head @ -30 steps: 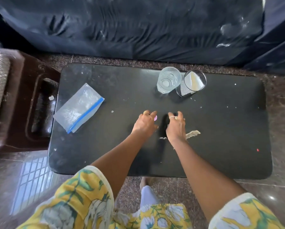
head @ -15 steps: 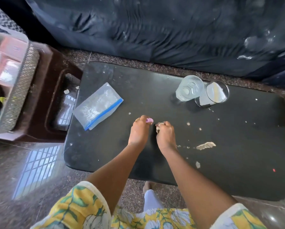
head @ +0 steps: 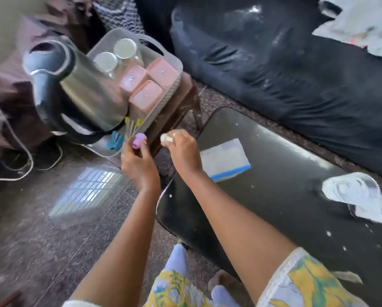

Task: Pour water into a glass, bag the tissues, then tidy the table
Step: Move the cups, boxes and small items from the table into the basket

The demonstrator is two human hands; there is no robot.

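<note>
My left hand (head: 139, 167) holds a small pink cap-like object (head: 138, 140) in its fingertips, off the table's left end above the floor. My right hand (head: 182, 151) is closed on a wad of tissue (head: 166, 137) at the left edge of the black table (head: 285, 196). A clear zip bag with a blue strip (head: 225, 159) lies flat on the table just right of my right hand. Two glasses (head: 353, 191) stand blurred at the table's far right. Small tissue crumbs dot the tabletop.
A steel kettle (head: 81, 91) and a grey basket (head: 163, 63) with pink containers and jars sit on a brown stool left of the table. A white cord (head: 19, 151) runs over the floor. A dark sofa (head: 274, 63) stands behind.
Both hands lifted off the middle of the table and swung left toward the stool, carrying the pink object and the tissue. The view turned left, bringing the kettle and basket in.
</note>
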